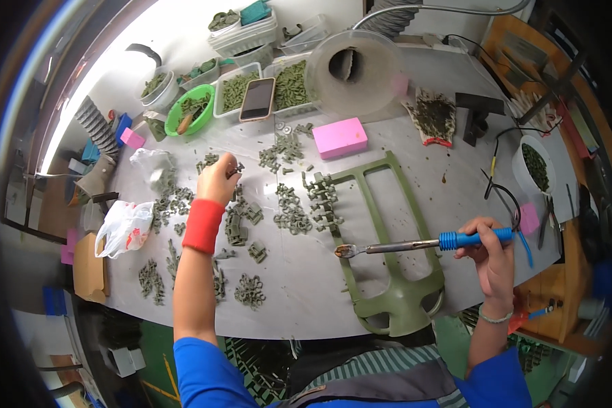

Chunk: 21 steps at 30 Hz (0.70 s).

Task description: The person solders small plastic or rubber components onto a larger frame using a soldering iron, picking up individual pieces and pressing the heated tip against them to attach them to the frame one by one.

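Blue-handled, rod-shaped metal tool (421, 244) with a stained, flattened tip crosses above the olive-green openwork plastic frame (404, 307), its tip over the frame's left rail. The person's right hand (491, 255), just right of the frame, has its fingers closed around the handle. Well left of the frame's upper corner, the left hand (215, 182) has its fingers bunched, apparently pinching a small dark-green plastic piece (239, 168).

The tip may well be hot, so the right hand does best to keep it lifted off the frame's rail and away from the other fingers; the left hand does best to separate one piece and turn it there, well apart from the frame.

The left fingers hide most of that piece. Whether the tip touches the frame cannot be told, nor whether the small green plastic fittings (323, 202) along its upper left rail are fixed or loose.
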Tool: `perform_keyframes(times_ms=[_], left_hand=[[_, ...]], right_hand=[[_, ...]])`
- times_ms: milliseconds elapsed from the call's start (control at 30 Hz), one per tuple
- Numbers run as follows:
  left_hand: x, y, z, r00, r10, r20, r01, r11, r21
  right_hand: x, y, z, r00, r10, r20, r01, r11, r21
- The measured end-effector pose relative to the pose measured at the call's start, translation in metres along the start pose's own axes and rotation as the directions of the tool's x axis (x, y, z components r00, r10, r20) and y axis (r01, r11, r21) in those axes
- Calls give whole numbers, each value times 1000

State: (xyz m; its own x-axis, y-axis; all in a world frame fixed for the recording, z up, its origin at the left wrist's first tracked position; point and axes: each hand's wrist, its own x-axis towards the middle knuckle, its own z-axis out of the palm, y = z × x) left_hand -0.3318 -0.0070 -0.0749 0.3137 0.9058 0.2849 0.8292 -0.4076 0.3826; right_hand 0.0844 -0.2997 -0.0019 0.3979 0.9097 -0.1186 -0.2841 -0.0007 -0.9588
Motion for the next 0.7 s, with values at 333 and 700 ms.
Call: perform_keyframes(times_ms=[333, 700], left_hand=[[-104, 164, -3, 965, 232, 124, -142, 856, -496], [-106, 181, 27, 938, 346, -11, -341, 920, -191]], right_hand=[[-1, 7, -5, 999, -33, -9, 33, 999, -31], [3, 26, -3, 1000, -22, 7, 22, 1000, 22]])
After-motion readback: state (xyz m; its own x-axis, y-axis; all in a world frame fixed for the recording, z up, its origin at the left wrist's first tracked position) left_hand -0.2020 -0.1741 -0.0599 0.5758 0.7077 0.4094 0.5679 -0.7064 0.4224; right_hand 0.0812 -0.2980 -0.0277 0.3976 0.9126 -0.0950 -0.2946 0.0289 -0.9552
